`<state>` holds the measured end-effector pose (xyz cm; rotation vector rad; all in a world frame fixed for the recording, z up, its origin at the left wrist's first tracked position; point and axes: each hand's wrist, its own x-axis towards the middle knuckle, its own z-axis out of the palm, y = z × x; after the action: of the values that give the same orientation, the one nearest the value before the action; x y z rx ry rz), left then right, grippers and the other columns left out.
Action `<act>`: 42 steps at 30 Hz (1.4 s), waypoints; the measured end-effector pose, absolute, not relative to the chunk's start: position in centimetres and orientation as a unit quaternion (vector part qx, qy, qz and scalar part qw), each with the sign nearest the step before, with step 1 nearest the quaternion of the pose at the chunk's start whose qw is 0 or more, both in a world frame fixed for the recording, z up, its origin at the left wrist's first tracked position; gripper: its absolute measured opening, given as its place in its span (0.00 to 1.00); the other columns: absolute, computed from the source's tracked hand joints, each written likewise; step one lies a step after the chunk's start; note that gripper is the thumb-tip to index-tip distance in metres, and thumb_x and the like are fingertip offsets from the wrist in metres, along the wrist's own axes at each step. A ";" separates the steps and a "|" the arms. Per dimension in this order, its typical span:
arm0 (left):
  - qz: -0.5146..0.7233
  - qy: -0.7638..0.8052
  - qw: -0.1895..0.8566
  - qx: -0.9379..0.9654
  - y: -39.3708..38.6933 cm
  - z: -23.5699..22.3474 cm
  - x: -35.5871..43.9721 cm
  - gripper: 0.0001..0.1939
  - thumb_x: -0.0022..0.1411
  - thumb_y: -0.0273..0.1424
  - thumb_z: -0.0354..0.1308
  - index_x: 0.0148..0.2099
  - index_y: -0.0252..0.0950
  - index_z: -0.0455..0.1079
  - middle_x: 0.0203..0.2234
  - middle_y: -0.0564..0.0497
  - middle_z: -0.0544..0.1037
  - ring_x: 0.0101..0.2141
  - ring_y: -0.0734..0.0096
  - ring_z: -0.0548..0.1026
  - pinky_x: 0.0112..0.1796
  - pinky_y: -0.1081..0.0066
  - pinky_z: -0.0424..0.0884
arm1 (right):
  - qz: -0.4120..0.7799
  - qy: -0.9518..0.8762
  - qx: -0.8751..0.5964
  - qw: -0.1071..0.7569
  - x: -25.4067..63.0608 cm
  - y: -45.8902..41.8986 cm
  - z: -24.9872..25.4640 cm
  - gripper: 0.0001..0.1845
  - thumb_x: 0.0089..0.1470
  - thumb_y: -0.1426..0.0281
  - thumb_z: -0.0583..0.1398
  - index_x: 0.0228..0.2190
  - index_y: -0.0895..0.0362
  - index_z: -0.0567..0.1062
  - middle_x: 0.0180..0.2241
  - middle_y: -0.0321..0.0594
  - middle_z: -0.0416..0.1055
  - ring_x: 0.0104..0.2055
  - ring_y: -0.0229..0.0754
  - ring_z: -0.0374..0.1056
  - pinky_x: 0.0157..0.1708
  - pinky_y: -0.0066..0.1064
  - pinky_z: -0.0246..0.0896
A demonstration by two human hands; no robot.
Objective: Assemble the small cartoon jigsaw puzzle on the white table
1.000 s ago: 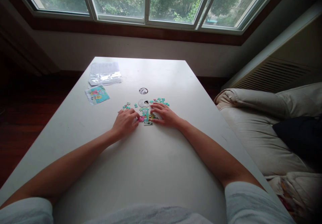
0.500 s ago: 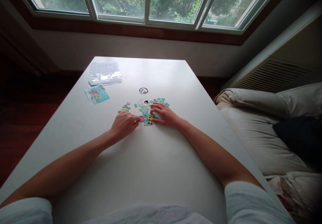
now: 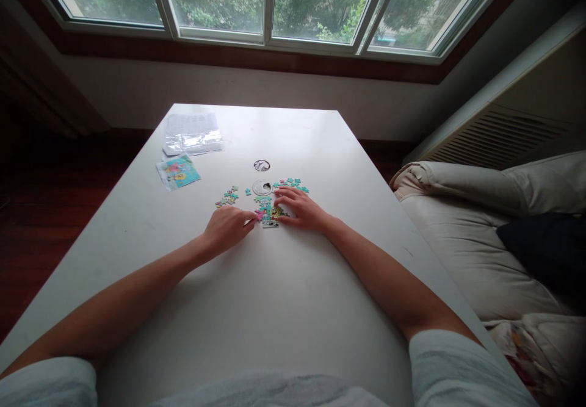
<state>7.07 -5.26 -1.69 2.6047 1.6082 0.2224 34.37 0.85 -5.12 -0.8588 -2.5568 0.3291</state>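
Left hand (image 3: 229, 229), pinch closure indeterminable, and right hand (image 3: 301, 209), fingers apart, flank jigsaw puzzle (image 3: 266, 213); uneven pressure could unlock pieces.

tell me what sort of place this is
Probably a room in a home, perhaps a living room: a cushioned, sofa-like seat beside the white table, a wide window beyond it, and a partly assembled jigsaw on the tabletop.

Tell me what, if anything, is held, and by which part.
It cannot be told: the left hand touches the puzzle at its left edge, right hand at right.
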 end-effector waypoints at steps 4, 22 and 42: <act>0.087 0.531 0.045 0.842 -4.8 -2.0 7.0 0.17 0.70 0.41 0.50 0.45 0.48 0.81 0.29 0.49 0.82 0.33 0.61 0.78 0.34 0.67 0.65 | 0.122 -0.919 -0.309 0.215 34.3 0.8 -5.1 0.20 0.60 0.55 0.62 0.50 0.50 0.75 0.63 0.46 0.65 0.68 0.56 0.55 0.65 0.53 0.53; 0.135 0.621 -0.021 0.772 0.3 -2.6 2.0 0.11 0.66 0.36 0.55 0.43 0.41 0.78 0.35 0.46 0.78 0.41 0.57 0.75 0.43 0.61 0.64 | 0.130 -0.918 -0.306 0.217 34.6 0.8 -5.2 0.19 0.61 0.54 0.62 0.49 0.50 0.75 0.63 0.46 0.65 0.68 0.56 0.55 0.64 0.54 0.54; 0.215 0.592 0.058 0.775 0.0 -2.6 3.0 0.12 0.64 0.29 0.54 0.48 0.40 0.74 0.36 0.50 0.80 0.37 0.62 0.76 0.45 0.63 0.66 | 0.130 -0.915 -0.311 0.221 34.6 0.7 -5.2 0.19 0.59 0.55 0.64 0.49 0.48 0.75 0.62 0.45 0.66 0.68 0.55 0.56 0.65 0.52 0.53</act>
<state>3.01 -0.04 -2.59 2.3483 1.7926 0.6513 34.55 0.74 -5.20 -0.8591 -2.5303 0.3601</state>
